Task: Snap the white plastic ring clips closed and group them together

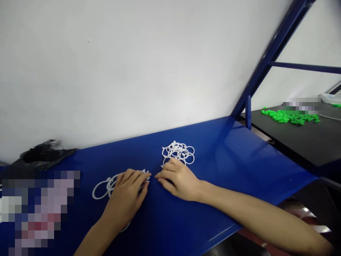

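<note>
My left hand lies over a cluster of white plastic rings on the blue table. Its fingers bend round the cluster, and small white ends poke out by the fingertips. Much of this cluster is hidden under the palm. To the right, my right hand rests at the near edge of a second pile of white rings. Its fingers are loosely bent, with a gap between thumb and forefinger, and I see nothing held there. The two hands' fingertips nearly meet.
A black plastic bag lies at the table's back left, beside a blurred-out patch. Behind stands a white wall. A blue metal frame rises at right; past it, bright green pieces lie on a black table.
</note>
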The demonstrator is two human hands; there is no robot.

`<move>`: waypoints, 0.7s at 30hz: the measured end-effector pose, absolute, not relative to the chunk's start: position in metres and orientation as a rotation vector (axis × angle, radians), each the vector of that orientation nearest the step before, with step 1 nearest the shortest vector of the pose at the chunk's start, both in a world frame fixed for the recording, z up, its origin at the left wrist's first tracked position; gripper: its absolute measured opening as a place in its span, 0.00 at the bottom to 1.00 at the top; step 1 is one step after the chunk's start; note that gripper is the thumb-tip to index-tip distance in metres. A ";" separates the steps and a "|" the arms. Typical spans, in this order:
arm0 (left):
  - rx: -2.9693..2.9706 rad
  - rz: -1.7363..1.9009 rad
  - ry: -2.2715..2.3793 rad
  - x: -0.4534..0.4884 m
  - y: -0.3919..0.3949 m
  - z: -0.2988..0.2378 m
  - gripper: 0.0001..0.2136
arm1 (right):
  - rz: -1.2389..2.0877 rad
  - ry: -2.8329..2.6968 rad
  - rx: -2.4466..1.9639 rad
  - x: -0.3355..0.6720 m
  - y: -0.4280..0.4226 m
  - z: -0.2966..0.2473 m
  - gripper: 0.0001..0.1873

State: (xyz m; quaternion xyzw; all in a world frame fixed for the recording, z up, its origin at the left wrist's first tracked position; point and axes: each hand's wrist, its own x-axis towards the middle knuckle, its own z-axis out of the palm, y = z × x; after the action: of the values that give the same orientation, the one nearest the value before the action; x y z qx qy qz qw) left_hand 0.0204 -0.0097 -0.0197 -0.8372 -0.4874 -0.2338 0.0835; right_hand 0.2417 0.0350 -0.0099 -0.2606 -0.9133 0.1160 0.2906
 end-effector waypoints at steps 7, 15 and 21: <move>-2.265 -0.771 -1.099 0.022 -0.015 0.007 0.06 | 0.372 -2.433 -0.681 0.242 0.032 -0.004 0.12; -2.346 -1.065 -0.939 0.030 -0.021 0.015 0.06 | 0.452 -2.424 -0.526 0.242 0.027 -0.004 0.18; -2.367 -1.125 -0.992 0.026 -0.020 0.006 0.08 | 0.508 -2.390 -0.544 0.242 0.027 -0.002 0.11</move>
State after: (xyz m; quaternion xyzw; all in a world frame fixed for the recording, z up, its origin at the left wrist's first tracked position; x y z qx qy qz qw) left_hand 0.0261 -0.0196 0.0059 -0.8324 -0.3491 -0.3958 0.1690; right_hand 0.2420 0.0268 -0.0025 -0.2064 -0.9065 0.1927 0.3137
